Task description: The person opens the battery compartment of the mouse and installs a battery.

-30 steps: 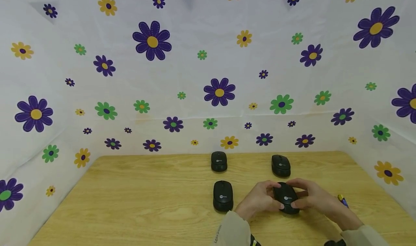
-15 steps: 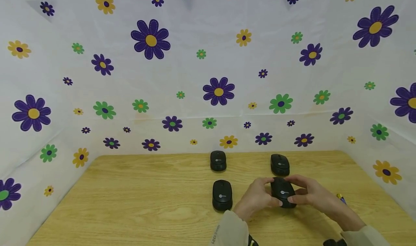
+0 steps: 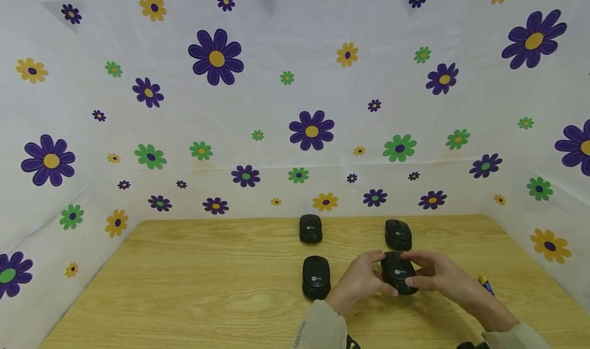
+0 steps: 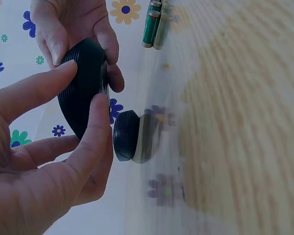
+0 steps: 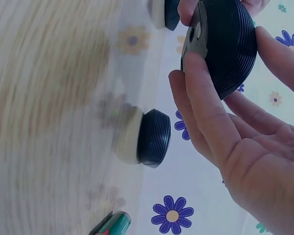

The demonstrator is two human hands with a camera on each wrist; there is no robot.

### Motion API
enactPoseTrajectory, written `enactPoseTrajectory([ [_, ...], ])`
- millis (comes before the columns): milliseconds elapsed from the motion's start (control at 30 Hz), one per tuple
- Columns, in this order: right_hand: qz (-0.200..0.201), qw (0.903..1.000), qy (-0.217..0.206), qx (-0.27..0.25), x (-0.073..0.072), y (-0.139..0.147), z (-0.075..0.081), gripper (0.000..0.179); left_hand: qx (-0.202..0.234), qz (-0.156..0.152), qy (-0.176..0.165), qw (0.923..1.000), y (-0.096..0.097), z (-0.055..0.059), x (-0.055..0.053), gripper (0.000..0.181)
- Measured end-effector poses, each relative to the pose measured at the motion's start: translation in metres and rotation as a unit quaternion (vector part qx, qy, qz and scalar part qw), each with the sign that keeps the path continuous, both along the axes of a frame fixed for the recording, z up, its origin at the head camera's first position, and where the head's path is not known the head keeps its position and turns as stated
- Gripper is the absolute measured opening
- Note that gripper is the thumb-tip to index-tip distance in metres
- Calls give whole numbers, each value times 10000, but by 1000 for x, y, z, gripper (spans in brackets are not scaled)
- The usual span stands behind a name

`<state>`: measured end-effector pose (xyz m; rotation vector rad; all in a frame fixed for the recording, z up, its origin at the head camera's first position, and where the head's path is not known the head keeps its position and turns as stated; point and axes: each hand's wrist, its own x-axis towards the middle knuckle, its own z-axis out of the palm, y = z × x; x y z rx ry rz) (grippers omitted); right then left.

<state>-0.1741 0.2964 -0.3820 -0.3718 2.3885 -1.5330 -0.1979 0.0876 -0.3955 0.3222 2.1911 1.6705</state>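
Note:
A black wireless computer mouse (image 3: 396, 269) is held between both hands, above the table. My left hand (image 3: 357, 281) pinches its left side, the thumb on one face and fingers on the other, as the left wrist view shows with the mouse (image 4: 83, 83) tilted. On the opposite side, my right hand (image 3: 438, 276) grips it with thumb and fingers. The right wrist view shows part of the underside of the mouse (image 5: 220, 49), with fingertips pressed on it. The pale printed logo faces up in the head view.
Three more black mice lie on the wooden table (image 3: 207, 277): one (image 3: 316, 277) beside my left hand, one (image 3: 311, 228) behind it, one (image 3: 398, 234) just beyond the held mouse. Small yellow-and-purple cylinders (image 3: 486, 284) lie near my right wrist. Flowered cloth (image 3: 258, 108) encloses the back and sides.
Both hands have carried the mouse slightly left and away from me, closer to the mouse behind it. The other mice have stayed in place.

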Motion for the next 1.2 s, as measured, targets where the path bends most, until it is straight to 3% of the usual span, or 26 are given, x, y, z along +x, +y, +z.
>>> enactPoseTrajectory([
  [333,-148,9996,-199,163,5,-3,7,64,140,-95,-198,9997,-8,4,6,74],
  [700,-42,9996,-243,120,11,-5,12,61,-22,-398,86,9992,-17,10,12,73],
  [967,58,9993,-358,-5,13,-7,14,60,75,-652,219,9976,-28,13,15,56],
  [1100,81,9985,-506,-210,12,-7,14,57,48,-665,262,9974,-32,14,17,58],
  [1200,208,9961,-591,-619,12,-8,13,57,68,-720,361,9967,-35,14,18,50],
])
